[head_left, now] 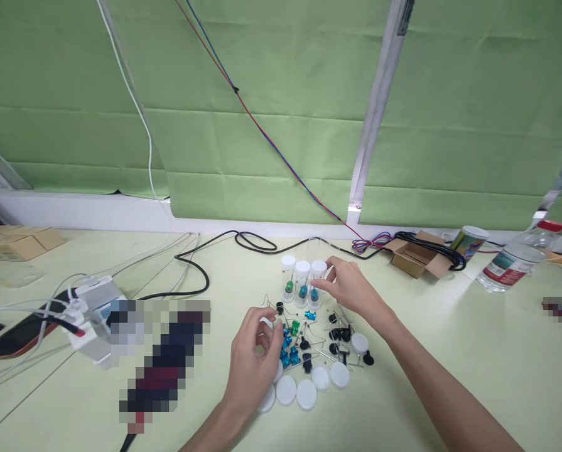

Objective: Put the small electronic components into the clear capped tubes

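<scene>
While the left hand [255, 361] hovers low over the table [450, 358], its grip is pinched nearly closed: thumb & fingers curl round a whitish bit [267, 324], mostly hidden, can't name it.

Right hand [353, 290] is further back. Its thumb & forefinger close lightly on the top of the right tube [314, 294], a clear tube w/ white cap & a blue piece inside. It stands upright, touching the middle tube [302, 284] (blue piece too), and next to that is the left tube [289, 277] w/ a green piece. All 3 stand in a row near the table's middle.

Between the hands lies a loose heap: blue parts [287, 353], black parts [340, 334] and thin wire legs, too small to sort out. White caps [306, 394] lie flat at the near edge of the heap, some partly under the left hand.

A black cable [205, 276] loops behind the tubes. The box [415, 258], can [469, 242] & bottle [511, 262] sit far right. At left, a white device [92, 314] is half covered by a blurred patch [161, 351], so nothing is readable there. Both forearms are cut off at the bottom edge.
</scene>
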`<state>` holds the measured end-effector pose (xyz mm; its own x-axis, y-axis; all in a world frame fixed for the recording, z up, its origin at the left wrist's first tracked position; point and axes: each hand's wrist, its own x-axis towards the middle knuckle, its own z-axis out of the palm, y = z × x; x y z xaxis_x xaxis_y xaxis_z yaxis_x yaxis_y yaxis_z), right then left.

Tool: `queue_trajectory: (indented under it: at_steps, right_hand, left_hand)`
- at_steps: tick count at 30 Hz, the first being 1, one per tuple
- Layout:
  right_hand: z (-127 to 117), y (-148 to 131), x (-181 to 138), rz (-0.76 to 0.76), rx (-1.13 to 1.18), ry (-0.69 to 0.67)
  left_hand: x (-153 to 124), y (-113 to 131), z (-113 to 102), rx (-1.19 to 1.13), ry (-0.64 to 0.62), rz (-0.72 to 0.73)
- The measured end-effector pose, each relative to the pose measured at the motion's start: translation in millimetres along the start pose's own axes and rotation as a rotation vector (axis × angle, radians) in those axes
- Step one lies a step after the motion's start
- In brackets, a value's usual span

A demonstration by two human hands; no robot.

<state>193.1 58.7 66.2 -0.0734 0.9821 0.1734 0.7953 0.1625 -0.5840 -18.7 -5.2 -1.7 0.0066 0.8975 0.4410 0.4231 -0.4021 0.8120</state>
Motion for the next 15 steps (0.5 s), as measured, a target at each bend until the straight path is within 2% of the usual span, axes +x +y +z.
queue_trajectory:
  at_steps: [4, 7, 11, 15]
  right_hand:
    - [-10, -3, -3, 0.050, 0.030, -0.051]
    - [-21, -6, -6, 0.017, -0.009, -0.027]
    - [-37, -1, -5, -0.040, -0.116, 0.102]
    - [-44, 11, 0, -0.001, -0.202, 0.259]
  left_hand:
    - [0, 0, 1, -0.001, 0.001, 0.010]
    - [-1, 0, 1, -0.003, -0.007, 0.013]
    - [0, 0, 1, -0.004, -0.004, 0.026]
    - [0, 1, 2, -0.004, -0.012, 0.019]
